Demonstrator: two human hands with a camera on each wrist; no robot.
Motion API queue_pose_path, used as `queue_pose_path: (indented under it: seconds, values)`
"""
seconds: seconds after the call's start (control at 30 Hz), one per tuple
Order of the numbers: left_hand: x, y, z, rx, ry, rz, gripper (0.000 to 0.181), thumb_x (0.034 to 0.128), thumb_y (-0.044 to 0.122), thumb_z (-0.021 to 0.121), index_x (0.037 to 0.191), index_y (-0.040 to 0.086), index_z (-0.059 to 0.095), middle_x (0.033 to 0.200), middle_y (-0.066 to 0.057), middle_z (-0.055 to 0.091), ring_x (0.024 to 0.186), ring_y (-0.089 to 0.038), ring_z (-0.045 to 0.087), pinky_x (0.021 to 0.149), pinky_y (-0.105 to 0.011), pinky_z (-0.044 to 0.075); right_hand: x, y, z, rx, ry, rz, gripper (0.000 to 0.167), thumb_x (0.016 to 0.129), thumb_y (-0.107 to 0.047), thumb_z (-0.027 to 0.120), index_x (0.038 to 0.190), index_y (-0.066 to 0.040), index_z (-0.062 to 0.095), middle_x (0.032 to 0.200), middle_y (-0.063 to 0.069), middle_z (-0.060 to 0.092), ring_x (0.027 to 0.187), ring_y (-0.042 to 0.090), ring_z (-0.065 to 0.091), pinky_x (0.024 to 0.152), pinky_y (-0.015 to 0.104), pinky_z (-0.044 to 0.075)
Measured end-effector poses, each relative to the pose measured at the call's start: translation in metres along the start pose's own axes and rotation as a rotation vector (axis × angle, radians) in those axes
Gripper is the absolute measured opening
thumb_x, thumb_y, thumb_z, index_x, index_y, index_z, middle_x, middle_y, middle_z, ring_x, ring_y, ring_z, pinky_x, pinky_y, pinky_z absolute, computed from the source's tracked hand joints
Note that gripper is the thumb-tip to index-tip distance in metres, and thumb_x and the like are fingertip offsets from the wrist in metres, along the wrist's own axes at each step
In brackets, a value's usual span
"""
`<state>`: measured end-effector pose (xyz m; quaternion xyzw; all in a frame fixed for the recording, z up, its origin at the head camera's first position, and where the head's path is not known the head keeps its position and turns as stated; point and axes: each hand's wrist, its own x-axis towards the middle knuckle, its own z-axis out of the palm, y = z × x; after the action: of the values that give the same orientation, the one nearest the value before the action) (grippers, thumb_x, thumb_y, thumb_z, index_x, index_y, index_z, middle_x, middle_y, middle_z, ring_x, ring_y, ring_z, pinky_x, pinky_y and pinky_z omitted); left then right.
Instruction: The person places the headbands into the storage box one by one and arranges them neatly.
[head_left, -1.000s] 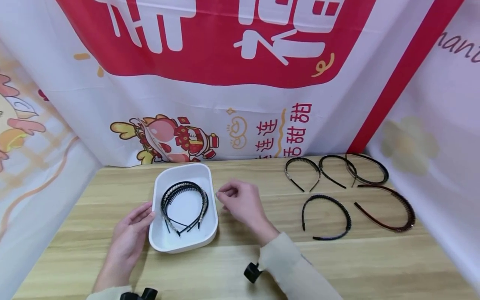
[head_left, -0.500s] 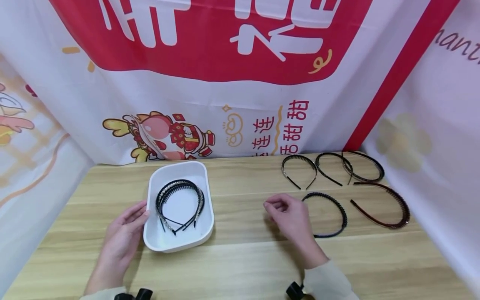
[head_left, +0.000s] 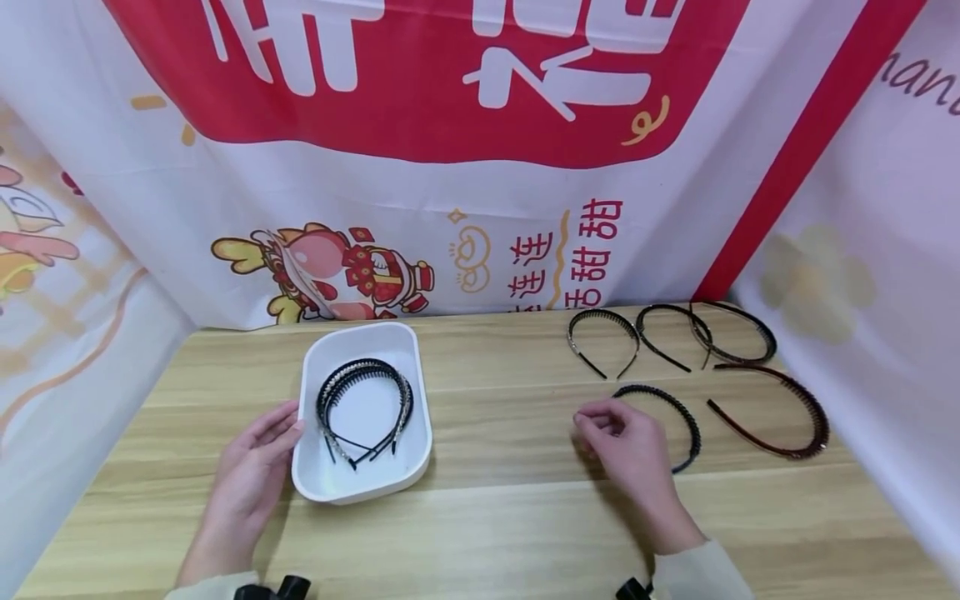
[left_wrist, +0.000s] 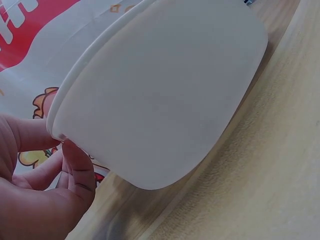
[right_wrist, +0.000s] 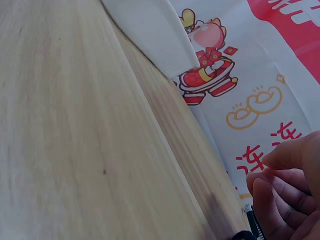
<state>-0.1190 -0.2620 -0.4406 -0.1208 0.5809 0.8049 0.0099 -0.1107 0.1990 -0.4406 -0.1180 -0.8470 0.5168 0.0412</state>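
Note:
My left hand (head_left: 251,475) is at the left side of a white plastic bin (head_left: 397,468). In the left wrist view its thumb and fingers pinch the bin's rim (left_wrist: 75,82). Several dark toothed headbands (head_left: 365,364) lie stacked inside the bin, some with pale decoration. My right hand (head_left: 633,454) hovers over the table, beside and partly over a black headband (head_left: 692,421), covering that band's left part. Its fingers are loosely curled, with nothing visible between them. In the right wrist view the thumb and forefinger (right_wrist: 280,160) come close together; whether they touch is unclear.
At the back right lie a thin headband (head_left: 600,313) with decorated sides and two overlapping black ones, left (head_left: 667,307) and right (head_left: 768,333). A brown headband (head_left: 821,417) sits nearer the right wall. Printed cloth (head_left: 465,183) hangs behind the wooden table (head_left: 480,542).
My right hand has moved right from beside the bin to the black headband, now covering part of it. The left hand stays at the bin's left side.

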Motion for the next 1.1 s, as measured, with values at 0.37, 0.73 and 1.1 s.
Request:
queue_pose_path:
  seconds: [0.37, 0.73, 1.1]
  values:
    - [0.001, -0.001, 0.004, -0.003, -0.002, -0.004, 0.037, 0.1015, -0.007, 0.065, 0.114, 0.025, 0.079, 0.106, 0.009, 0.076, 0.102, -0.005, 0.069, 0.094, -0.017, 0.058, -0.004, 0.013, -0.024, -0.027, 0.006, 0.033, 0.019, 0.098, -0.019, 0.079, 0.113, -0.008, 0.078, 0.099, 0.009, 0.079, 0.072, 0.017, 0.072, 0.062, 0.026, 0.062]
    - [-0.001, 0.000, 0.002, 0.020, 0.017, -0.018, 0.037, 0.1014, -0.006, 0.066, 0.115, 0.026, 0.078, 0.106, 0.011, 0.075, 0.104, -0.004, 0.068, 0.095, -0.015, 0.057, -0.007, 0.027, -0.040, -0.077, 0.064, 0.082, 0.025, 0.096, -0.026, 0.081, 0.115, -0.010, 0.079, 0.095, 0.005, 0.079, 0.073, 0.013, 0.069, 0.063, 0.024, 0.059]
    - [-0.002, 0.002, 0.002, -0.001, 0.015, -0.008, 0.037, 0.1018, -0.006, 0.065, 0.115, 0.026, 0.079, 0.106, 0.010, 0.075, 0.103, -0.004, 0.068, 0.095, -0.015, 0.057, -0.002, 0.037, -0.049, -0.100, 0.146, 0.085, 0.020, 0.097, -0.023, 0.079, 0.112, -0.009, 0.079, 0.090, 0.005, 0.078, 0.068, 0.011, 0.069, 0.060, 0.022, 0.056]
